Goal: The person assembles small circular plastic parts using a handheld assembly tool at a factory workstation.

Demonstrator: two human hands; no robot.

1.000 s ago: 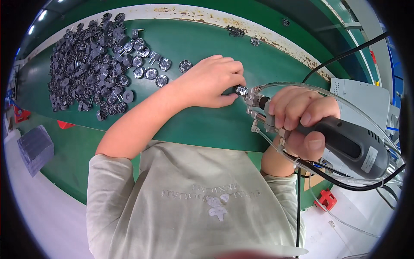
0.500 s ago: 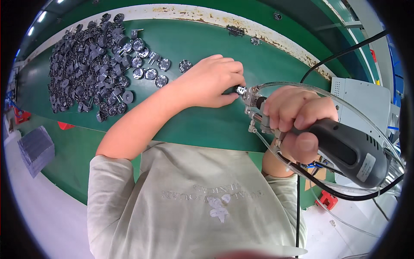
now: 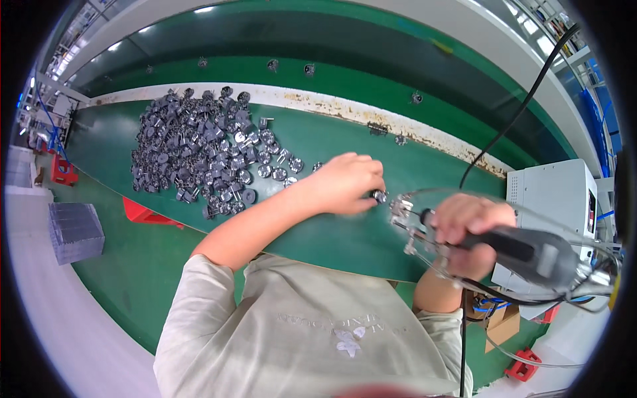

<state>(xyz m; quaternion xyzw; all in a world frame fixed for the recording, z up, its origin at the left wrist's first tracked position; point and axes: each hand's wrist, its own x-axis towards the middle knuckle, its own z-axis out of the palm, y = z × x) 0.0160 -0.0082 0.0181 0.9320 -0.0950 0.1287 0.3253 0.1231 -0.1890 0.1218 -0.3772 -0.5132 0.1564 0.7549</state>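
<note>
2 hands at work over the green table [image 3: 338, 242]. L hand [image 3: 352, 182]: fingers closed on 1 small round part [image 3: 379, 196], pinched at the fingertips above the tabletop, approx. midway btwn far & front edges; can't tell if part touches the surface. R hand [image 3: 468, 229]: fingers wrapped round the dark tool [image 3: 524, 252], blurred. Tool tip [image 3: 401, 209] sits just beside the part, small gap btwn.

Pile [image 3: 192, 146] of similar parts takes up much of the table's L end: far side right up by the white rim [image 3: 318, 105], near side close to front edge. A few loose parts trail off it, up near L forearm [image 3: 279, 213].

Room to move: green surface runs from L hand out to the rim, & from L hand back to front edge. R side tighter: grey box [image 3: 541, 192] just beyond R hand, black cable [image 3: 532, 94] hanging down nr it.
</note>
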